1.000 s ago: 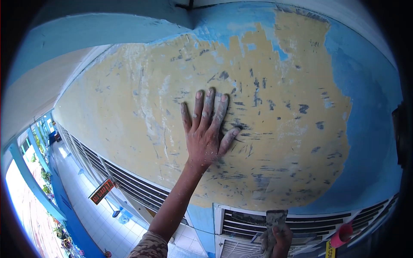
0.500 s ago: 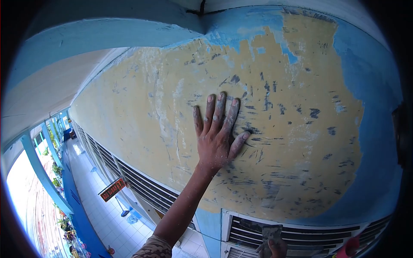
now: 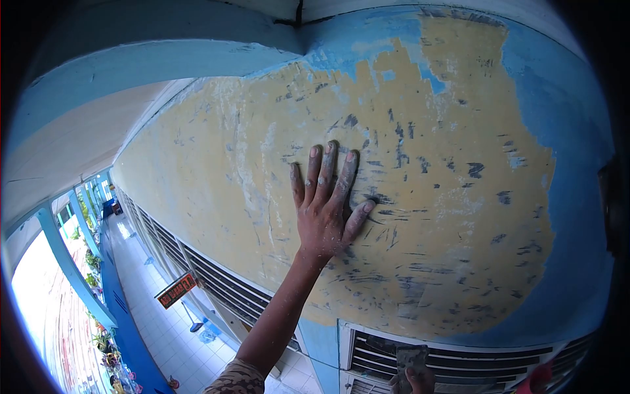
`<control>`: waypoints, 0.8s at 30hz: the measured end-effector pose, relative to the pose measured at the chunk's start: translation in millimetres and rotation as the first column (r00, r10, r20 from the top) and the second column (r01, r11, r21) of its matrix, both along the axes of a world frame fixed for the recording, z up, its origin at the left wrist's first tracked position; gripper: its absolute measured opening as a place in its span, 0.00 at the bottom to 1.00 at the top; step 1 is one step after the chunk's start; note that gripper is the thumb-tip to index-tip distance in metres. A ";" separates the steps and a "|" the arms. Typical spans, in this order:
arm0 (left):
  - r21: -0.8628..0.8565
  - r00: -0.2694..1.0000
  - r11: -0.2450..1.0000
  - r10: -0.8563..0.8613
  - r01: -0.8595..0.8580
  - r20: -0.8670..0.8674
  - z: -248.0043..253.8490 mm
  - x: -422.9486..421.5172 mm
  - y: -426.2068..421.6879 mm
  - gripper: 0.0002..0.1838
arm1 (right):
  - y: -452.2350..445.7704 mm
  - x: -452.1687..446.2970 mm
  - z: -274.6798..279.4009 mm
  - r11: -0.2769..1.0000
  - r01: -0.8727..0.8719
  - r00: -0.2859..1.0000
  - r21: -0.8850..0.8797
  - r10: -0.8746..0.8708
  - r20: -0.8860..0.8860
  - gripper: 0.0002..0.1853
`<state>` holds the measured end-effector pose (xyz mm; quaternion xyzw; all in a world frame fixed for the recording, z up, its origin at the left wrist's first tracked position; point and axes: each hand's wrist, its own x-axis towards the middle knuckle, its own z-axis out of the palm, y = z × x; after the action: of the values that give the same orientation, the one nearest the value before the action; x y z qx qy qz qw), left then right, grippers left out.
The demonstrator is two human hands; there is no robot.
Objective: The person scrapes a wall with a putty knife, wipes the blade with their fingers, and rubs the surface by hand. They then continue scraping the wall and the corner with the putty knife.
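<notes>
My left hand [image 3: 319, 223] lies flat against the wall [image 3: 453, 223], its dusty, grey-smeared fingers spread. Around it the surface is bare tan with dark scrape marks and whitish patches. Blue paint borders this area at the top and right. Low in the view, my right hand [image 3: 420, 379] grips a flat, roughly rectangular plate [image 3: 411, 358] stained with grey. Its thumb is on the near face and fingertips show at the left edge; the exact kind of tool cannot be told.
Dark louvred windows [image 3: 453, 368] run below the wall. A hanging orange-and-black sign [image 3: 176, 289], a broom [image 3: 195, 324] and a tiled walkway [image 3: 151, 295] are down to the left. Potted plants [image 3: 105, 343] line its edge. Overhead is a blue beam [image 3: 164, 62]. Something red [image 3: 539, 377] is at lower right.
The view has shifted slightly, moving the wall marks a little left. My left hand stays on the same spot, and my right hand still holds the plate.
</notes>
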<state>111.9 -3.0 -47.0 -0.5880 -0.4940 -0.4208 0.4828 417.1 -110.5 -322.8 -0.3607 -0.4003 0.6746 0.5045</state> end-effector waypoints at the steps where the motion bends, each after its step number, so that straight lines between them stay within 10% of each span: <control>1: -0.001 1.000 1.000 -0.006 0.006 -0.001 -0.1 -0.5 -0.8 0.41 | 1.1 -1.7 -1.1 1.000 0.002 1.000 -0.005 -0.002 0.014 0.10; 24: -0.074 0.999 0.997 0.024 -0.021 0.040 0.2 -0.1 -4.3 0.41 | -12.0 -14.6 3.2 0.997 0.012 0.994 -0.071 -0.004 0.107 0.12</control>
<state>111.8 -7.2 -46.8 -0.5909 -0.5256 -0.4090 0.4553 402.5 -122.4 -319.6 -0.4158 -0.4008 0.6663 0.4717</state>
